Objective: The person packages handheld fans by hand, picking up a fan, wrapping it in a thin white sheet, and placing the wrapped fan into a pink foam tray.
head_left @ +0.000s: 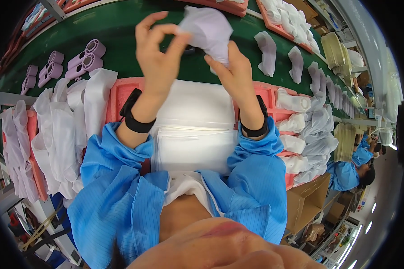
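Note:
Over the green work surface [121, 58] I hold a lilac part covered in a thin, whitish translucent bag [208, 29]. My right hand [234, 71] grips the bag's lower end, thumb on the near side and fingers behind. My left hand [159, 56] pinches the bag's left edge between thumb and forefinger, its other fingers raised and curled. The bag hides most of the part's shape. Below my hands lie two stacks of flat white sleeves [195, 150], side by side lengthwise in front of my chest.
Bare lilac plastic parts with round ringed ends [89, 60] lie at the left. Wrapped parts [267, 54] line the surface toward the right. Pink trays [123, 96] hold bagged pieces on both sides. A cardboard box [307, 201] and a co-worker in blue [345, 175] are at the right.

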Available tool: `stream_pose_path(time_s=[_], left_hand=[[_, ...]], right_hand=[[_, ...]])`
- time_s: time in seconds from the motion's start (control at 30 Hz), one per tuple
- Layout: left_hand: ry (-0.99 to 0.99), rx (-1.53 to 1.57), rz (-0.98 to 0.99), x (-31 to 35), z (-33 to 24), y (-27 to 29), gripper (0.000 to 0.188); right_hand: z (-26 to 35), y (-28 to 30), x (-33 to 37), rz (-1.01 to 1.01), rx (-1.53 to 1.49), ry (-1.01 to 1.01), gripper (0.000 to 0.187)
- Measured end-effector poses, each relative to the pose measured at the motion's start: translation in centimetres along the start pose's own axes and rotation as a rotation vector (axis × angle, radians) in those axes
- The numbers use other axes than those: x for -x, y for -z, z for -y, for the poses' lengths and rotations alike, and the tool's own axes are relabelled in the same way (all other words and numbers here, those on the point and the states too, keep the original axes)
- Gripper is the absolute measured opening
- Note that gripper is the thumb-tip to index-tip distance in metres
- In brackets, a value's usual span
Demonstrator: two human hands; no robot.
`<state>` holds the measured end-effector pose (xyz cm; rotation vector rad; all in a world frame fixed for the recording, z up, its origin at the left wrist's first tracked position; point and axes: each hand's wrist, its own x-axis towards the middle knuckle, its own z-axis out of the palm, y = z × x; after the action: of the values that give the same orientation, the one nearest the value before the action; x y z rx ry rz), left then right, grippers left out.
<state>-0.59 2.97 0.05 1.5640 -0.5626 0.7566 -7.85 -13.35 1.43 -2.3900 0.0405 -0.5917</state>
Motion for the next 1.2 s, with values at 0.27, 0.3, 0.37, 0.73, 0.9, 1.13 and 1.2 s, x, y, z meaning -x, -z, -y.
stream_pose_path(time_s=[0.27, 0.3, 0.37, 0.73, 0.9, 1.13, 1.2], left_hand=[[0.232, 0.095, 0.206, 1.9, 1.7, -1.8, 0.024], [0.271, 0.138, 0.366, 2.7, 0.5, -2.5, 0.025], [0.274, 0.115, 0.674, 5.1, -0.9, -3.8, 0.027], [-0.029, -0.232, 1.005, 12.0, -1.8, -5.4, 0.034], [-0.091, -0.248, 0.946, 12.7, -2.0, -5.5, 0.032], [-0.099, -0.238, 0.91, 12.7, -2.0, -5.5, 0.019], [-0.088, -0.229, 0.91, 12.9, -1.7, -5.6, 0.018]], right_hand=[[-6.8, 0.6, -2.4, 0.174, -0.136, -0.238, 0.034], [-8.4, 0.4, -3.4, 0.071, 0.069, -0.28, 0.039], [-13.7, -0.7, -3.4, 0.047, 0.309, -0.332, 0.044], [-14.7, -6.5, -4.0, 0.131, -0.164, -0.109, 0.067], [-13.4, -5.8, -3.9, 0.295, -0.132, -0.225, 0.069], [-7.9, -3.7, -3.3, -0.033, -0.131, -0.048, 0.064], [-6.8, -3.3, -3.0, -0.074, -0.094, -0.03, 0.063]])
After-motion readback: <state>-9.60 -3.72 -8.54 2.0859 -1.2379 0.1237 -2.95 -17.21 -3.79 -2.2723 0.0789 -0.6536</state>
